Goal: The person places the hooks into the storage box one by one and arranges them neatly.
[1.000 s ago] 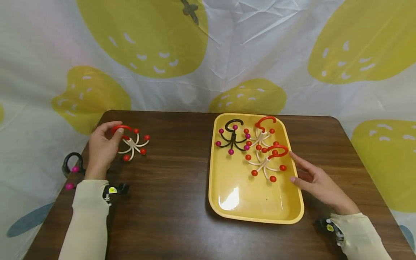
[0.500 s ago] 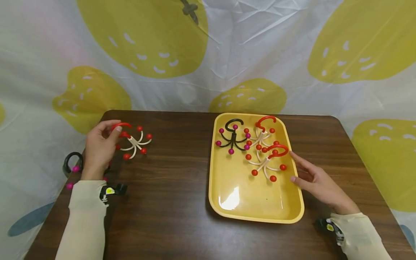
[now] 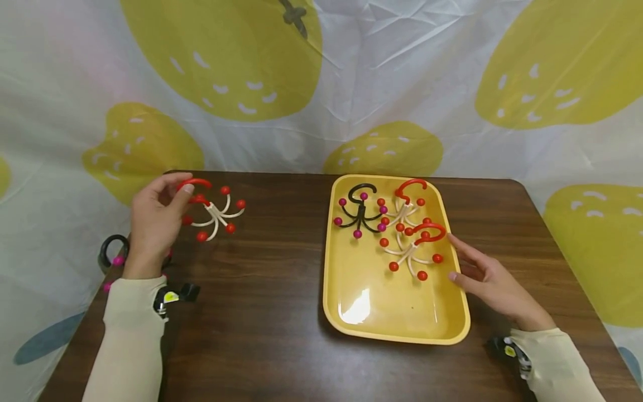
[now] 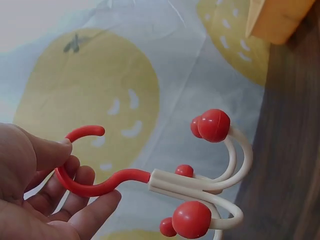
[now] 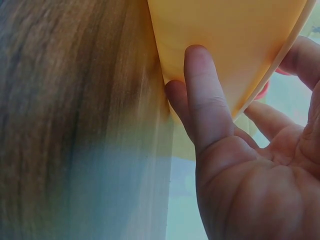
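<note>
My left hand (image 3: 158,223) pinches the red hook of a multi-arm hanger (image 3: 216,212), whose cream arms curve out to red balls. In the left wrist view, thumb and fingers hold the curve of this hanger (image 4: 175,182), and its arms point away from the palm. My right hand (image 3: 494,287) grips the right rim of a yellow tray (image 3: 372,338). The right wrist view shows fingers (image 5: 205,100) against the tray's outer wall. Inside the tray lie a black hanger with pink balls (image 3: 360,215) and two red-and-cream hangers, one near (image 3: 412,254), one far (image 3: 406,209).
Another black hanger (image 3: 105,251) with pink balls lies at the table's left edge, partly hidden behind my left hand and forearm. The brown wooden table (image 3: 261,268) reaches back to a hanging cloth (image 3: 281,145) with a yellow fruit print.
The hanger in my left hand has risen and moved slightly right. My right hand and the tray stay in place.
</note>
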Motion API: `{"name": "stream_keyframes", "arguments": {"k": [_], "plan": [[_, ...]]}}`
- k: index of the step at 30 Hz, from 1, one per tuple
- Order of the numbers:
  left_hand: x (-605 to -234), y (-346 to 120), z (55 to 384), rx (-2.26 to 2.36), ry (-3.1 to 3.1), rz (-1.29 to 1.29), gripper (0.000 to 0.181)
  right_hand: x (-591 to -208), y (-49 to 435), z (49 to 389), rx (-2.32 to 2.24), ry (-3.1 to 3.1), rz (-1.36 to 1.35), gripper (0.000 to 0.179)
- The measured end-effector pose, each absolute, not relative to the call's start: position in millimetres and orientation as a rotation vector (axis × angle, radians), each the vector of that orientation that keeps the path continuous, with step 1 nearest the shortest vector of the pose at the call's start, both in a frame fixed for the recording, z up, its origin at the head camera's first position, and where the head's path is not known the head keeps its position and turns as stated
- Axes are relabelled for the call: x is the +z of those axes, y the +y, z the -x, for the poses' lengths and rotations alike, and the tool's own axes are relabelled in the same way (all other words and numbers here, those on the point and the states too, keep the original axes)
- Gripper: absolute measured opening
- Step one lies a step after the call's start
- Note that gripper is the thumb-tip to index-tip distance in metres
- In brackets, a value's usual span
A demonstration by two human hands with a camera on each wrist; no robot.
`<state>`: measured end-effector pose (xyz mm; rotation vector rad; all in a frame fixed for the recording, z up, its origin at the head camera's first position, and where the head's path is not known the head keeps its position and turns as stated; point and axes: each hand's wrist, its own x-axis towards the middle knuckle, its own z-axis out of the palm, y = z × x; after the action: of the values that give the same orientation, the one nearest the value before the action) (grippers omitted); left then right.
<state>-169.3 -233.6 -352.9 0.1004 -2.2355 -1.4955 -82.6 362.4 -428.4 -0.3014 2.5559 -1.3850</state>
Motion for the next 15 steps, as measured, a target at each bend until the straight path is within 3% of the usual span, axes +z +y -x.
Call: {"name": "stream_keyframes", "arguments": {"k": [15], "plan": [[-320,-200,158,-1.610,-2.182,0.126,0.023,-430,361,83,-1.415,2.545,0.334,0.080]]}}
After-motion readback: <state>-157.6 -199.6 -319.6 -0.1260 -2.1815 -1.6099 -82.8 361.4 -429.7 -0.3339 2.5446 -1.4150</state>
